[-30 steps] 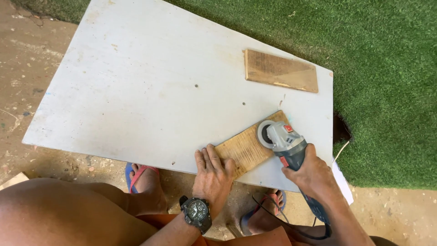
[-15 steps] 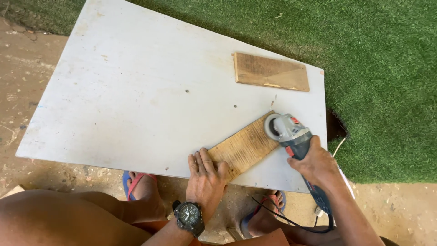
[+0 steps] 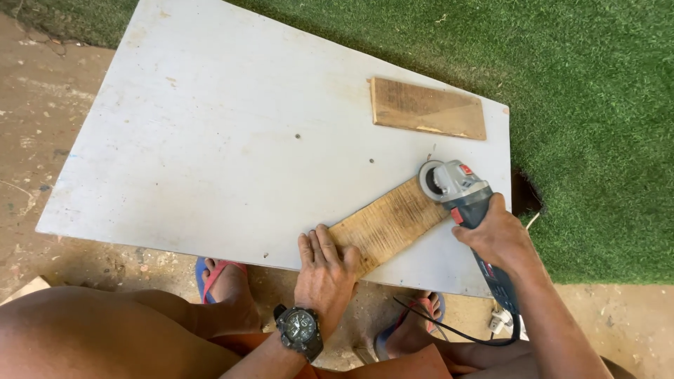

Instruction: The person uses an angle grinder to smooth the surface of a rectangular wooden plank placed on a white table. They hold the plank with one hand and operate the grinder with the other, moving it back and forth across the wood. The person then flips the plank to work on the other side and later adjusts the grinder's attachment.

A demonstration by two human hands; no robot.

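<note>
A light wooden plank (image 3: 390, 223) lies slanted near the front edge of a white board table (image 3: 232, 140). My left hand (image 3: 324, 270), with a black wristwatch, presses flat on the plank's near end. My right hand (image 3: 495, 235) grips the blue-grey body of an angle grinder (image 3: 456, 186). The grinder's disc end rests at the plank's far end.
A second, darker wooden plank (image 3: 428, 109) lies at the table's far right corner. Green artificial turf (image 3: 597, 84) spreads behind and to the right. Bare dirt floor (image 3: 35, 126) lies to the left. The grinder's black cord (image 3: 449, 330) trails to a white plug near my sandalled feet.
The grinder has slid along the plank toward its far end, away from my left hand. My left hand stays pressed on the near end.
</note>
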